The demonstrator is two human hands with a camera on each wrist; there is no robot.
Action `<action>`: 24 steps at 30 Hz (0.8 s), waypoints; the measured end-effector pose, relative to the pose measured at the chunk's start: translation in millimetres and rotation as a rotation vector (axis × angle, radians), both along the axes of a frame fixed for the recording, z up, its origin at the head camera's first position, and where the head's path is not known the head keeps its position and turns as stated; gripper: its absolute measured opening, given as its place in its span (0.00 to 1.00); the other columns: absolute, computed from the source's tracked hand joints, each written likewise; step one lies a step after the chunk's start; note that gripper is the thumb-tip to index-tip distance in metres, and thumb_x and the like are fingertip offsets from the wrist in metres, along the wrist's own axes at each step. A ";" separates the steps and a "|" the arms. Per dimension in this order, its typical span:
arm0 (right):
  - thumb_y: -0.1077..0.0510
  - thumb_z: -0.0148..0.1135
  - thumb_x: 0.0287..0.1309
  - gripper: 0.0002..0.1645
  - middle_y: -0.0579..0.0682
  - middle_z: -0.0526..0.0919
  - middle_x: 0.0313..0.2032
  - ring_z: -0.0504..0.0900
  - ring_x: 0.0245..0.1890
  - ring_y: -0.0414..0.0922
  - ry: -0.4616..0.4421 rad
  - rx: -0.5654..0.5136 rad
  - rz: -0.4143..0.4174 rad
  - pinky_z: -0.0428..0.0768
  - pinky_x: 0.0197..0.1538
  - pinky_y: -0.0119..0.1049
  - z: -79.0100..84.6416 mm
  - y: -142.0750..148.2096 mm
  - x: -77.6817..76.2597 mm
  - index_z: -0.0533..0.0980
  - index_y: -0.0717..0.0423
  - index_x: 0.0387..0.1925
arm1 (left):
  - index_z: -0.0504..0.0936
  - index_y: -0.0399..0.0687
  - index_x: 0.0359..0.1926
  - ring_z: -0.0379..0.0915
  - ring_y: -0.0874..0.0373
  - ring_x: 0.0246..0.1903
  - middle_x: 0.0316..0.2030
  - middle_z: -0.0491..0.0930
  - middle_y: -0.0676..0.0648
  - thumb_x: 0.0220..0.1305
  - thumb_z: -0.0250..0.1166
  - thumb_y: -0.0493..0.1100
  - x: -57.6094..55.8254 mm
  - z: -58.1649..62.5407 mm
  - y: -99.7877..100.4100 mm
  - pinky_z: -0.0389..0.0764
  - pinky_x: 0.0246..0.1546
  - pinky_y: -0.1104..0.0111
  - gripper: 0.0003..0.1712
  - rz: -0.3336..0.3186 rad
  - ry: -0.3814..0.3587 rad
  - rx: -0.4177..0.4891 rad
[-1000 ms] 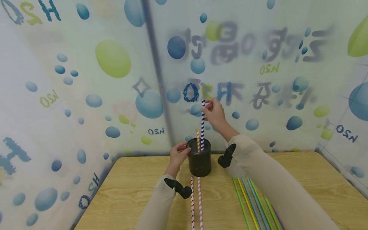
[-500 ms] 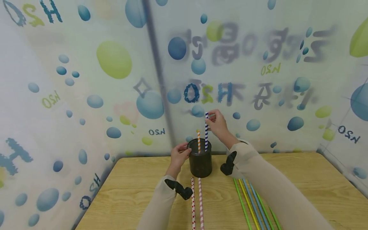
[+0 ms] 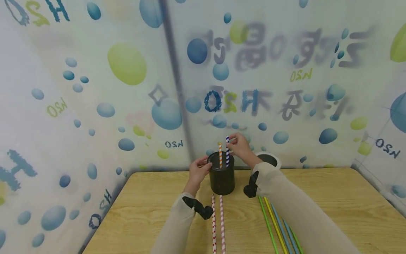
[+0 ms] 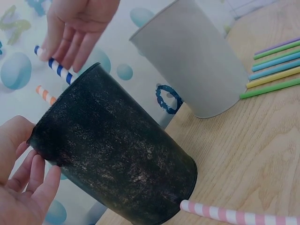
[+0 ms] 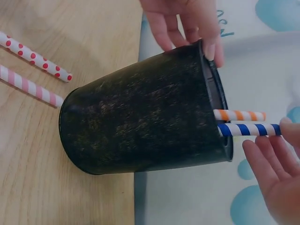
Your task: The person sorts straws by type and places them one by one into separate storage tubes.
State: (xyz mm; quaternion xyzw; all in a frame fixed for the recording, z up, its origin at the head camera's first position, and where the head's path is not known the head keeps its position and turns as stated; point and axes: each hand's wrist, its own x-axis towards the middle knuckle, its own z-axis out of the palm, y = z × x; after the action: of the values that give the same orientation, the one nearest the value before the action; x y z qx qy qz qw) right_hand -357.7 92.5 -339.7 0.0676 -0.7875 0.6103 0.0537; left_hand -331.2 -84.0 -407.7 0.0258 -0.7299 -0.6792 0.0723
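Observation:
A black tapered pot point(image 3: 222, 181) stands upright at the table's back edge. My left hand point(image 3: 199, 173) grips its rim from the left, the thumb at the rim and the fingers against the side. My right hand point(image 3: 241, 147) pinches the upper end of a blue-and-white striped paper straw point(image 5: 246, 130) between thumb and fingertips. That straw's lower part is hidden inside the pot. Beside it an orange-and-white striped straw point(image 3: 220, 155) stands in the pot, its top showing above the rim.
A white pot point(image 4: 192, 61) stands right of the black one, partly behind my right arm. A red-dotted straw point(image 3: 214, 225) and a pink-striped straw point(image 3: 222, 225) lie in front. Several plain coloured straws, one yellow point(image 3: 275, 220), lie at the right. A printed wall point(image 3: 152, 141) rises behind.
My right hand has come down with the blue-striped straw, which now sits lower in the black pot. My left hand has stayed on the rim. More of the white pot's rim shows.

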 end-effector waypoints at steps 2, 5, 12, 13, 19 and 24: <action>0.66 0.56 0.58 0.13 0.61 0.73 0.34 0.78 0.32 0.53 -0.008 0.005 0.006 0.80 0.34 0.45 -3.3 -0.3 -1.8 0.66 0.66 0.44 | 0.78 0.38 0.50 0.73 0.56 0.34 0.39 0.74 0.41 0.55 0.63 0.33 0.0 0.7 0.4 0.80 0.36 0.63 0.19 0.003 -0.001 0.003; 0.65 0.57 0.58 0.13 0.61 0.74 0.36 0.78 0.32 0.52 -0.045 0.034 0.005 0.80 0.33 0.43 -10.0 -1.1 -6.1 0.66 0.66 0.43 | 0.78 0.37 0.50 0.74 0.55 0.34 0.39 0.74 0.41 0.54 0.63 0.32 0.2 0.6 0.6 0.80 0.36 0.63 0.19 0.002 0.006 0.004; 0.63 0.58 0.57 0.17 0.63 0.76 0.41 0.78 0.34 0.50 -0.106 0.128 -0.014 0.79 0.33 0.40 -17.9 -6.1 -10.2 0.68 0.66 0.47 | 0.79 0.38 0.49 0.73 0.55 0.35 0.39 0.74 0.41 0.54 0.64 0.33 0.4 -0.4 1.3 0.80 0.35 0.64 0.19 0.006 0.003 -0.004; 0.62 0.58 0.57 0.17 0.62 0.76 0.40 0.77 0.33 0.49 -0.114 0.147 -0.015 0.79 0.33 0.39 -17.9 -6.7 -10.1 0.68 0.67 0.47 | 0.79 0.39 0.49 0.73 0.55 0.35 0.39 0.74 0.41 0.54 0.64 0.33 0.4 -0.4 1.2 0.80 0.35 0.64 0.19 0.005 0.000 -0.003; 0.60 0.60 0.57 0.18 0.61 0.76 0.39 0.77 0.34 0.49 -0.138 0.193 -0.025 0.77 0.35 0.37 -21.5 -8.7 -12.5 0.70 0.66 0.47 | 0.79 0.38 0.49 0.73 0.55 0.35 0.38 0.74 0.41 0.54 0.63 0.33 1.5 0.4 1.0 0.79 0.37 0.62 0.19 -0.005 0.010 0.006; 0.59 0.60 0.57 0.19 0.63 0.76 0.42 0.77 0.38 0.53 -0.123 0.184 -0.012 0.78 0.39 0.42 -23.8 -10.0 -14.5 0.71 0.66 0.47 | 0.77 0.37 0.51 0.73 0.56 0.36 0.39 0.73 0.41 0.55 0.63 0.33 2.3 1.3 0.1 0.79 0.38 0.62 0.20 -0.024 0.011 0.018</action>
State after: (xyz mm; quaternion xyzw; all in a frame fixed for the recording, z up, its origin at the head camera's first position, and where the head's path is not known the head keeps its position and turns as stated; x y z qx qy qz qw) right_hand -372.3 82.6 -363.5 0.0299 -0.8424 0.5380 0.0022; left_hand -328.9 -83.9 -406.4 0.0142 -0.7236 -0.6867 0.0679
